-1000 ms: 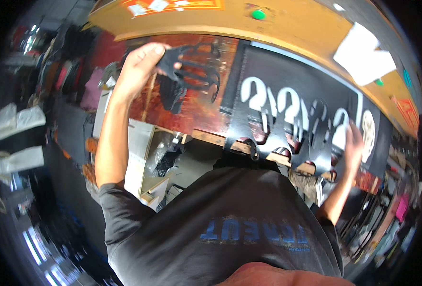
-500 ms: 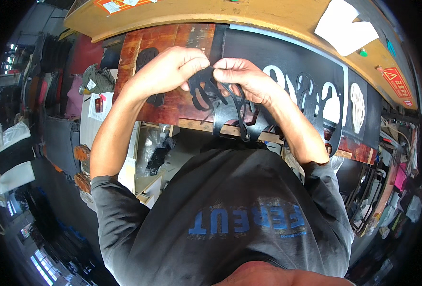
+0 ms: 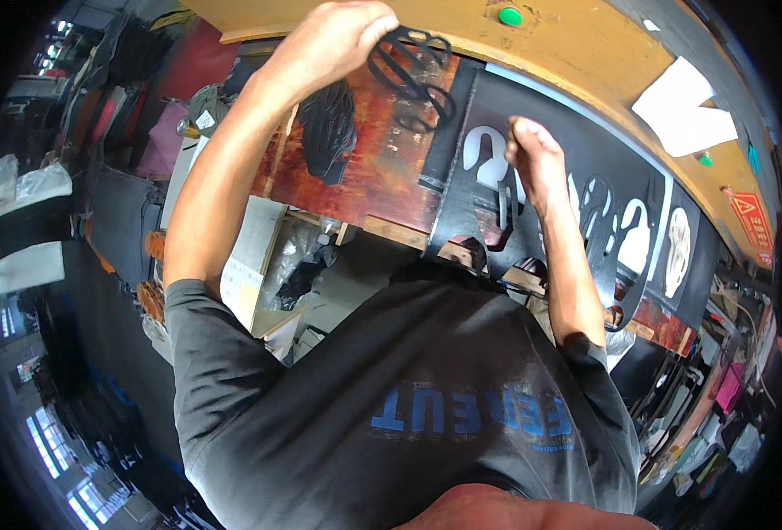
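Left hand [image 3: 333, 40]: pinching black looped cut-out pieces [image 3: 408, 71] above the black punched sheet [image 3: 541, 203];
Right hand [image 3: 532, 155]: fingers pressed together on that sheet;
Risk: thin loops could slip or snag.

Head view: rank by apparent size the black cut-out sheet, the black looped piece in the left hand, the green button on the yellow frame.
1. black cut-out sheet
2. black looped piece, held in the left hand
3. green button

Fisheye bending does not blur this order.
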Demonstrator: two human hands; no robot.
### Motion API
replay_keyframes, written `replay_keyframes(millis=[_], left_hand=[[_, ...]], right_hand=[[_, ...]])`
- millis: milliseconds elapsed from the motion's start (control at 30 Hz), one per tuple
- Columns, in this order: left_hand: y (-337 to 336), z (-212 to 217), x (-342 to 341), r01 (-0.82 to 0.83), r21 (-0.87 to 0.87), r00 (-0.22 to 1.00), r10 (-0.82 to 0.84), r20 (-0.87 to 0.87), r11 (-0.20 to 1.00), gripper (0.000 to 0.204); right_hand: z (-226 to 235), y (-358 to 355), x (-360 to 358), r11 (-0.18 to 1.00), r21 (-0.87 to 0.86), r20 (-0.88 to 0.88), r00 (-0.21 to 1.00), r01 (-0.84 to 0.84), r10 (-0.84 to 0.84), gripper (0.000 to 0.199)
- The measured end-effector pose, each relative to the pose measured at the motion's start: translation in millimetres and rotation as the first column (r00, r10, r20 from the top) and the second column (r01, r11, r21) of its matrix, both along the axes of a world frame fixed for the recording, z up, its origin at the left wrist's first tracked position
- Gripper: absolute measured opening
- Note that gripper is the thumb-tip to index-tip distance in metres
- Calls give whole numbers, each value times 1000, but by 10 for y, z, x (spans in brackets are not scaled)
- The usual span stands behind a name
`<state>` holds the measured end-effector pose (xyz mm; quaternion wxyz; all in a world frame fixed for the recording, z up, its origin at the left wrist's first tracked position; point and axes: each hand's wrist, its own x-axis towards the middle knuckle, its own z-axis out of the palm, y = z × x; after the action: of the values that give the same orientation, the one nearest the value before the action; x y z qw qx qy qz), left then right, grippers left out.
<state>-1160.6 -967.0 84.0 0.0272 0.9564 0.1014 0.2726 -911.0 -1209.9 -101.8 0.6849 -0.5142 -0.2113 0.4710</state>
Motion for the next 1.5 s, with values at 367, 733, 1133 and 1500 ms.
replay_keyframes(millis=[367, 733, 1133, 1500], left_hand=[[-114, -1589, -1152, -306, 83, 946, 312, -86, 949, 23], [-372, -2579, -1589, -586, -83, 696, 448, -562, 806, 73], [-2533, -1912, 1928, -122, -670, 979, -20, -200, 732, 37], [-2871, -2283, 3601, -663, -451, 713, 322, -623, 597, 63]], right_hand=[[-436, -1389, 113, 918, -350, 25, 982, 184, -187, 20], [-208, -3318, 381, 755, -567, 239, 942, 331, -234, 27], [-238, -3787, 1654, 631, -410, 849, 529, 659, 0, 44], [-187, -2911, 1759, 695, -692, 495, 828, 192, 264, 56]])
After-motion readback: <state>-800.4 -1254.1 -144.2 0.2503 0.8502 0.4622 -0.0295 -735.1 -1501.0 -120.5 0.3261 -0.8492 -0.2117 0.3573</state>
